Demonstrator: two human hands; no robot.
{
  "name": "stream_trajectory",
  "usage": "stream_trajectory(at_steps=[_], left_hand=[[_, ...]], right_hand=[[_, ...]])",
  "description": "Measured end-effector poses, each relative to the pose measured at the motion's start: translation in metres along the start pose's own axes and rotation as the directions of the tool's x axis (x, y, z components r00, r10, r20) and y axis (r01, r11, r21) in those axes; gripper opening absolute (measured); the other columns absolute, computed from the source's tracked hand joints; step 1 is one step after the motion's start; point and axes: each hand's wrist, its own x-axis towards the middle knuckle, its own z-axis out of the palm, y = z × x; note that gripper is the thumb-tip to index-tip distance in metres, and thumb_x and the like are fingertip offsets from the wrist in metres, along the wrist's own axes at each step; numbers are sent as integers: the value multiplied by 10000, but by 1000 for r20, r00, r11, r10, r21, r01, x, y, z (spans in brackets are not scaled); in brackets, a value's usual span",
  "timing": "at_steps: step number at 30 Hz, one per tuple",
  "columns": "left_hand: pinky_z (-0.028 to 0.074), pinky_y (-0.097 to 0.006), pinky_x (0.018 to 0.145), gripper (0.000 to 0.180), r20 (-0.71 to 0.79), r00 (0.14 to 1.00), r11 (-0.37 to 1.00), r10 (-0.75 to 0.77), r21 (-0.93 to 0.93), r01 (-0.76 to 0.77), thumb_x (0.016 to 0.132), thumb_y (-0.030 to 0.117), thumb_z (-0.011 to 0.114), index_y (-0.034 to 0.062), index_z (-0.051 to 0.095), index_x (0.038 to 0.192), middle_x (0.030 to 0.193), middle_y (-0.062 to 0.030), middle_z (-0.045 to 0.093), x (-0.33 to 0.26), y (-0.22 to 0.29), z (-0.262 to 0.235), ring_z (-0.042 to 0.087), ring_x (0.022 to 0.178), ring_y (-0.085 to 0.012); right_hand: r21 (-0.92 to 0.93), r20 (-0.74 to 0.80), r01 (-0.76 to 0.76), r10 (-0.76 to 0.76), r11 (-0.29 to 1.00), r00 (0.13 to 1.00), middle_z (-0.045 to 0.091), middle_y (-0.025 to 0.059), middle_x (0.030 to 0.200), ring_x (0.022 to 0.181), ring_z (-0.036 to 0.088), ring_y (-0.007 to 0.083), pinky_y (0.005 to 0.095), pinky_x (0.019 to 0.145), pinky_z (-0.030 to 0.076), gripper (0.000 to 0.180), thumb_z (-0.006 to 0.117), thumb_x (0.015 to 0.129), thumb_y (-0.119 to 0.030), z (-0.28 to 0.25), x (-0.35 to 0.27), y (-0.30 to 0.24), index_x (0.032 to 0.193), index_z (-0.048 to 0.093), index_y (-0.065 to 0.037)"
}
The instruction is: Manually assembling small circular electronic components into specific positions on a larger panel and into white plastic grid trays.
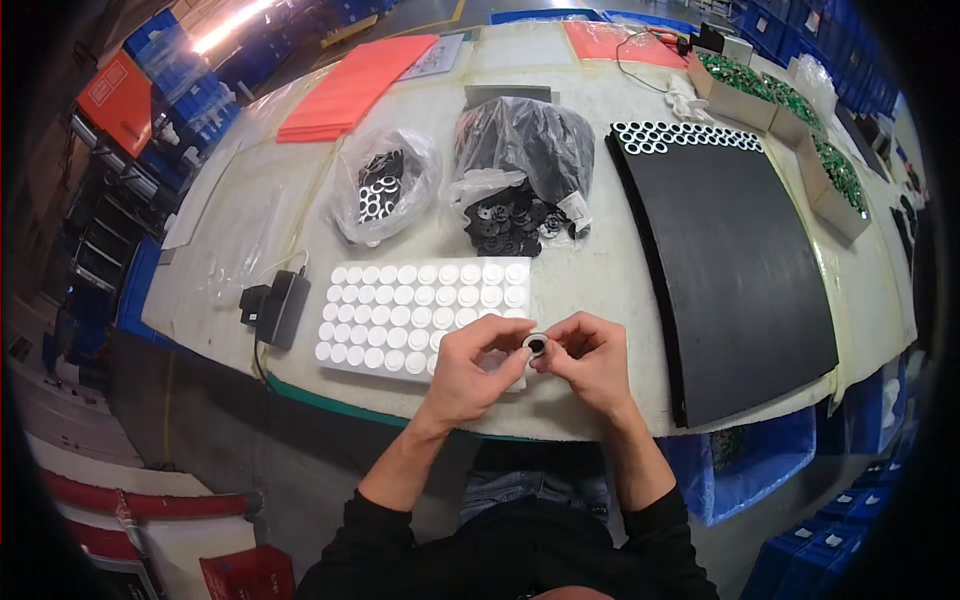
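Between the fingertips of both hands is a small round white ring with a black centre. My left hand pinches its left side, and my right hand pinches its right side. Partly under my left hand lies a white tray filled with rows of round white caps. Beyond it stand a clear bag of white-and-black rings and a larger bag with black disc parts spilling from its mouth. Several finished-looking rings sit in rows on a black foam slab to the right.
A black power adapter with a cable lies left of the tray. Pink foam sheets are at the far left. Cardboard boxes of green circuit boards line the far right. Blue bins stand below the table's right edge.
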Motion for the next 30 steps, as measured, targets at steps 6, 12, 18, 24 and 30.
stream_trajectory(at_steps=[6, 12, 18, 24, 30], left_hand=[[530, -252, 715, 211, -153, 987, 982, -38, -191, 9, 854, -20, 661, -29, 705, 1060, 964, -115, 693, -5, -7, 12, 667, 826, -146], [520, -245, 652, 216, -55, 996, 997, -76, -26, 75, 837, -28, 646, -18, 725, 1038, 872, -107, 685, 1, -1, -2, 651, 729, -133], [489, -231, 625, 257, 93, 995, 998, -43, 46, 39, 784, -61, 633, 1, 741, 1009, 804, -74, 671, 7, 2, -8, 617, 724, -101], [495, -218, 603, 166, 15, 945, 925, -326, -201, 323, 856, -36, 638, -45, 721, 999, 820, -56, 689, 6, -2, 2, 620, 672, -91], [486, -201, 592, 177, -24, 911, 846, -412, -380, 373, 880, 46, 669, -66, 708, 1011, 730, -47, 674, 12, 2, 0, 604, 636, -69]], right_hand=[[183, -64, 64, -53, 981, 997, 708, 98, 800, 750, 695, 130, 243, 685, 561, 83, 680, 847, 16, 2, 0, 3, 909, 657, 65], [-146, -98, 190, -206, 971, 974, 704, 69, 786, 717, 666, 93, 236, 675, 546, 92, 712, 803, -9, 0, 2, 7, 864, 668, 44], [-180, -11, 24, -27, 983, 1000, 670, 35, 704, 636, 608, 60, 219, 604, 517, 110, 729, 782, -28, -6, 4, 3, 847, 665, 34], [20, -43, -118, 119, 993, 992, 676, 48, 726, 651, 638, 96, 234, 590, 525, 94, 664, 905, -59, 0, 7, 0, 899, 666, 35], [38, -56, 219, -216, 975, 975, 699, 77, 898, 812, 669, 116, 255, 729, 549, 204, 680, 888, -18, -2, 4, 4, 1083, 660, 37]])
